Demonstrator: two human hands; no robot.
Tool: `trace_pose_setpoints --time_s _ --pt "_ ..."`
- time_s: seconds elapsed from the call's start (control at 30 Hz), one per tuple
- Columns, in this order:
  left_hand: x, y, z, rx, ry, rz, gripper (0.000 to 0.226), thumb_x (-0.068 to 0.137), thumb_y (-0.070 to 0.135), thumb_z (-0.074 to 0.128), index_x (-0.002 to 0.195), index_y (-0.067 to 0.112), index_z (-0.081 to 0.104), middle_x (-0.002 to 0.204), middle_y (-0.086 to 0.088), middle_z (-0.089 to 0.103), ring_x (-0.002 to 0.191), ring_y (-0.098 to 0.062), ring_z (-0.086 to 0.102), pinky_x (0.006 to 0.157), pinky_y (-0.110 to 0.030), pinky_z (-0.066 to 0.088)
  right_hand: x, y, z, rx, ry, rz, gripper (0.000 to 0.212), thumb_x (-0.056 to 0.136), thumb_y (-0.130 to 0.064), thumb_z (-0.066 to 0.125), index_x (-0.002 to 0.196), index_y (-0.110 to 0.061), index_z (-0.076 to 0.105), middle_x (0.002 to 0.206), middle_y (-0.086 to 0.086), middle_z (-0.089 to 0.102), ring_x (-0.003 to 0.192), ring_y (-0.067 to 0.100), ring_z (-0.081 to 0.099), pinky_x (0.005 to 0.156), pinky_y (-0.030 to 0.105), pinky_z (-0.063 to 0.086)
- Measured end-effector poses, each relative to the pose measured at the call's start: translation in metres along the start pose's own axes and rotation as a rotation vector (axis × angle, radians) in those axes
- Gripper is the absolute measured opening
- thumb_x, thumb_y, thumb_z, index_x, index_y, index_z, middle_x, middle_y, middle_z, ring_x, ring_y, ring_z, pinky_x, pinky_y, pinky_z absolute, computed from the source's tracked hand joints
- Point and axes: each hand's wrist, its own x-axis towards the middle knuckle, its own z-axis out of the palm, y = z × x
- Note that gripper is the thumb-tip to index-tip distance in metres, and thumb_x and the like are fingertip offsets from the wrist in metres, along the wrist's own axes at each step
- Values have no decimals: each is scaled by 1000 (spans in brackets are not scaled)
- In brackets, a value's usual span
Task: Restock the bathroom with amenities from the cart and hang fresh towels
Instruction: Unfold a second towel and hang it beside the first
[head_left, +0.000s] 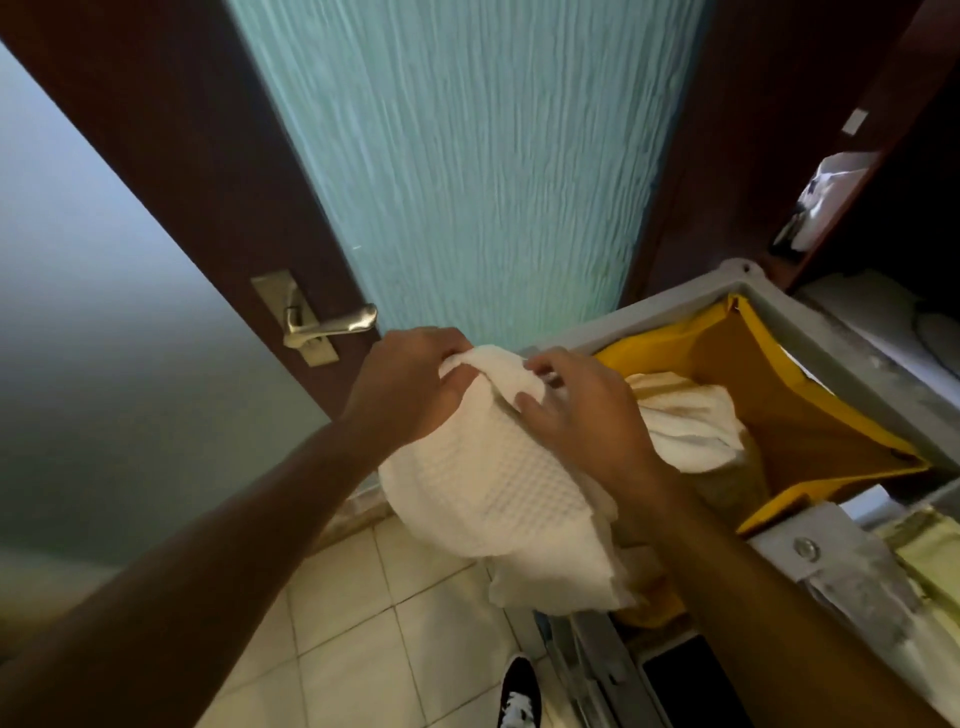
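A white waffle-weave towel (498, 499) hangs bunched in front of me, above the tiled floor and beside the cart. My left hand (410, 384) grips its top edge on the left, fingers curled into the cloth. My right hand (576, 415) pinches the same top fold on the right, thumb pressed on the fabric. Behind my right hand, the cart's yellow linen bag (810, 421) holds more white towels (685, 421). The grey cart frame (675, 306) runs round the bag.
A dark wooden door with a textured blue-green glass panel (467, 171) stands straight ahead, its metal lever handle (332, 322) at the left. A wooden shelf unit (841, 197) with white items is at the upper right. My shoe (519, 696) stands on the cream floor tiles.
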Motion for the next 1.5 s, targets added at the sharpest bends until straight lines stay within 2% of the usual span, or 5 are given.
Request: trace_pose_setpoints --time_s 0.5,0.7,0.93,1.27,1.5 --pt "57 104 -112 -600 33 -127 12 74 30 75 71 18 72 71 3 69 68 -13 65 64 -27 47 -34 -52 -96 100 566 -132 34 90 -36 73 116 -17 63 113 -4 60 104 12 57 88 29 47" --pt "51 127 -167 -1116 -156 -349 3 87 5 68 84 6 65 81 -9 67 69 -17 64 61 -25 51 -88 -111 -93 37 390 -116 67 80 -69 68 129 -27 54 120 -12 60 110 4 56 89 23 47" --pt "27 131 -206 -1287 -241 -247 12 81 0 69 71 7 70 81 -14 70 76 -23 68 75 -37 56 -109 -168 -116 228 665 19 7 95 -32 69 101 -29 70 91 -14 71 82 6 68 66 33 57" --pt "-31 173 -234 -1444 -592 465 37 105 25 47 80 34 72 73 14 67 70 2 63 66 -15 49 -133 -266 -224 415 976 29 10 99 -28 65 104 -25 72 100 0 77 92 17 74 79 38 63" --pt "-74 252 -274 -1205 -271 944 70 71 48 83 132 36 51 119 10 69 107 -9 69 82 -25 60 -212 -311 -306 289 1130 7 26 102 -29 60 114 -9 70 100 7 75 90 21 74 76 34 61"
